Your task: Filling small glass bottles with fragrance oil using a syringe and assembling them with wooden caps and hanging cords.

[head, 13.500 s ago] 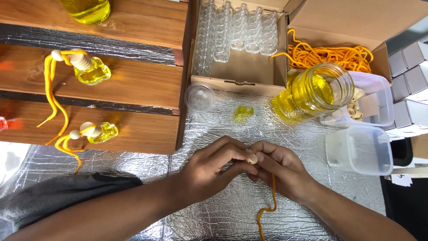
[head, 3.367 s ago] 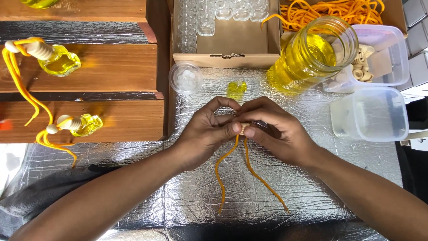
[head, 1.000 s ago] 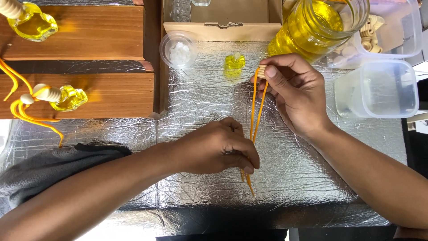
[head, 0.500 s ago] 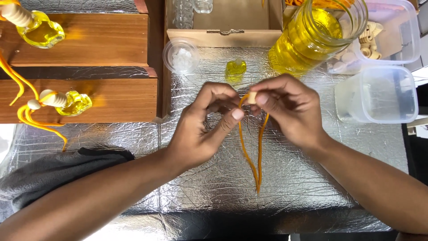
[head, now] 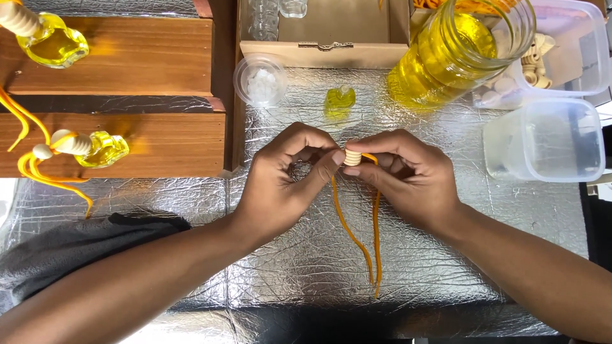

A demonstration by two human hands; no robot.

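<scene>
While your left hand (head: 280,181) and right hand (head: 408,175) meet at the centre of the frame, both pinch a small ribbed wooden cap (head: 352,157) between their fingertips: the left thumb presses its left side, the right thumb and forefinger close on its right side. An orange cord (head: 357,236) runs from the cap, just under the fingers, and hangs as two strands toward the lower centre of the frame, its ends lying on the silver foil mat (head: 306,280). Just above your hands, a small bottle (head: 340,102) of yellow liquid stands on the mat, apart from both hands. At upper right, a large glass jar (head: 456,51) of yellow liquid stands beside a clear tub (head: 545,140) and an open container (head: 574,44) of wooden caps. A small round cup (head: 260,79) sits at upper centre-left, in front of a cardboard box (head: 325,32). On the wooden shelves (head: 146,57) at left rest two filled bottles (head: 102,150) already fitted with caps and cords. A grey cloth (head: 76,245) lies at lower left.
</scene>
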